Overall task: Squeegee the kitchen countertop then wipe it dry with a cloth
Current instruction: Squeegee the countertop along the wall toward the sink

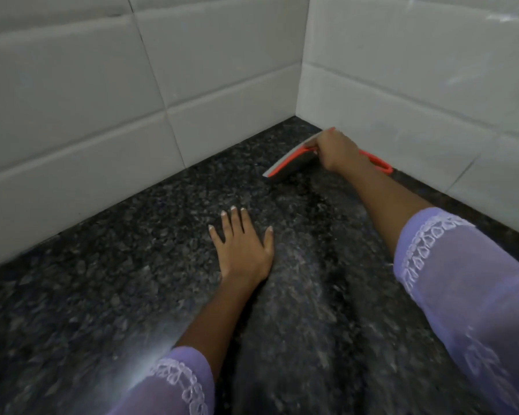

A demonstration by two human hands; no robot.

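Squeegee (291, 163) sits far out ahead of me, deep in the corner, blade end down on the counter (102, 280) and angled toward my left. My right hand (336, 152) is wrapped round its neck, fingers curled over the top where handle meets blade; the orange handle tail sticks out behind my wrist, close along the right wall (417, 85). Gripping that far forward should let me lean weight onto the rubber edge rather than just drag it. Blade looks tilted, trailing edge toward me, which suits a pull stroke back from the corner, I judge.

Left hand (241, 244) lies flat on the stone, nearer me and to the left of the squeegee, well apart from it. Fingers straight and spread, palm down, holding nothing. It reads as a brace: my right arm is at full reach, so the left takes my lean.

Between the two hands runs a paler, streaky band of stone, possibly water film or glare; cannot tell which. A bright glare patch shows near my left sleeve (177, 384).

White tiles (72, 100) meet the counter beyond my left fingertips. Corner start makes sense: work outward so water comes toward the open edge. No cloth in view; drying step not yet begun.
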